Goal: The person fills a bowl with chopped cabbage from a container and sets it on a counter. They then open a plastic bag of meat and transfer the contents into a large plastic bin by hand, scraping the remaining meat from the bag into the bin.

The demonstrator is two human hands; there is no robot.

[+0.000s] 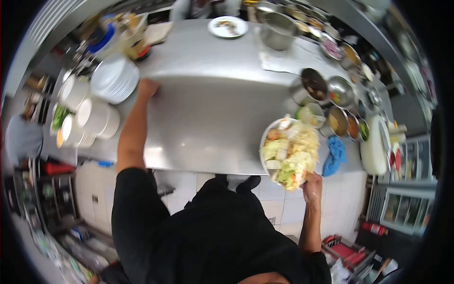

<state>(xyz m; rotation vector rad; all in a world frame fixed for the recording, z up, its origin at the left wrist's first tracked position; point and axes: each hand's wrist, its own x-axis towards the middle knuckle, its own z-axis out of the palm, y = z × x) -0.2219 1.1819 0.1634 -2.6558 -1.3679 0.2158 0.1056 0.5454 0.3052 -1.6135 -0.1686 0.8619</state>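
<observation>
In my right hand (312, 187) is the near rim of a white bowl (263, 150), piled with chopped cabbage, other vegetable pieces and a pale yellow shredded heap (305, 144) that may be noodles. The bowl is over the right front edge of the steel counter (213, 123), and my fingers are partly hidden beneath it. My left hand (149, 88) is stretched forward at the counter's left side, just right of a stack of white plates (116, 80). It is blurred, so its fingers do not show clearly.
White bowl stacks (99, 118) stand at the left. Metal pots (279, 33) and several ingredient containers line the right side. A blue cloth (335, 156) lies near the right front edge. A white plate with food (228, 27) sits at the back. Another person (24, 137) is at far left.
</observation>
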